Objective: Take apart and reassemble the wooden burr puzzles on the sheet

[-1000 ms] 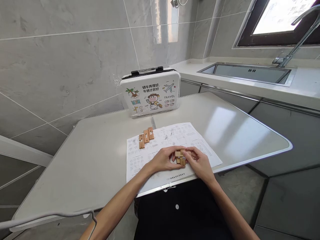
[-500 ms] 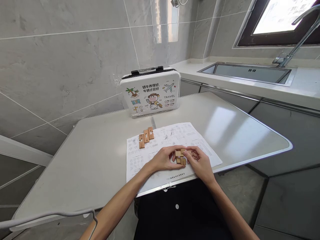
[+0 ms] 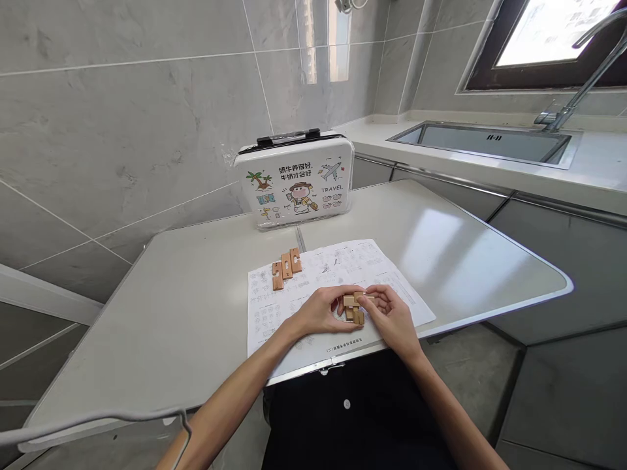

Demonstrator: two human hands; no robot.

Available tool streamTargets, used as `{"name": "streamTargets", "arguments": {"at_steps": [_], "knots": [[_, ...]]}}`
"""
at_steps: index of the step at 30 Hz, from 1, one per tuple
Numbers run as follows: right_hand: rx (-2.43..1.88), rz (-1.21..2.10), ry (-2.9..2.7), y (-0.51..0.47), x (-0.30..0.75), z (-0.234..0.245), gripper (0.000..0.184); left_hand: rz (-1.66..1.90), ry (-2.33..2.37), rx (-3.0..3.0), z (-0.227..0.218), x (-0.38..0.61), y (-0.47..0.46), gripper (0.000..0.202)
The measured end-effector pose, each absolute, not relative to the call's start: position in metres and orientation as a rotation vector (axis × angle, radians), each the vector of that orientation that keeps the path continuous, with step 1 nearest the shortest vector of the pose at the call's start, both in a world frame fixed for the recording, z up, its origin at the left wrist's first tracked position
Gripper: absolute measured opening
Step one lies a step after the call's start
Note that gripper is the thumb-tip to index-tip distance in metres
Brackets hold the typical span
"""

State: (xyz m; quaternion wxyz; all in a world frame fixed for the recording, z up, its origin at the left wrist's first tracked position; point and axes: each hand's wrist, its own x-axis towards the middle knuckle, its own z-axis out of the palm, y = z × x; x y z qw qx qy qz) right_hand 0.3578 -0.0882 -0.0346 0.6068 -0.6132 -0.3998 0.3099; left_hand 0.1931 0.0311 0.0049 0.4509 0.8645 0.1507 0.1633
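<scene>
Over the front part of a printed sheet, a partly joined wooden block puzzle [image 3: 356,315] is held between my two hands. My left hand [image 3: 329,311] curls round its left side, thumb low and fingers over the top. The thumb and fingers of my right hand [image 3: 389,316] pinch it from the right, at its upper part. Some of the puzzle is hidden behind the fingers. Up and to the left, three notched flat wooden pieces [image 3: 287,266] lie side by side on the instruction sheet [image 3: 279,333], which carries small line drawings.
A white folding table [image 3: 196,294] bears everything. At its back stands a small white cartoon-printed case [image 3: 298,179] in clear wrap, against the tiled wall. A counter with a sink [image 3: 490,143] and tap [image 3: 558,117] is on the right. A grey cable [image 3: 112,416] crosses the lower left.
Both hands stay in nearly the same place. The puzzle pieces between them have shifted very slightly under the right thumb.
</scene>
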Motion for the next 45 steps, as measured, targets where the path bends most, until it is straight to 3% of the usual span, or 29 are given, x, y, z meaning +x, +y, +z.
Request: {"name": "streamTargets", "arguments": {"at_steps": [16, 23, 30, 45], "knots": [[-1.460, 0.621, -0.892, -0.086, 0.356, -0.035, 0.047, 0.527, 0.594, 1.878, 0.006, 0.195, 0.037, 0.074], [-1.631, 0.436, -1.291, -0.085, 0.352, -0.031, 0.033, 0.663, 0.731, 1.731, 0.000, 0.195, 0.047, 0.078], [-1.627, 0.433, -1.508, -0.086, 0.350, -0.032, 0.040, 0.666, 0.755, 1.710, -0.003, 0.196, 0.048, 0.080], [-1.663, 0.425, -1.421, -0.084, 0.350, -0.039, 0.027, 0.663, 0.769, 1.751, -0.004, 0.197, 0.048, 0.079]]}}
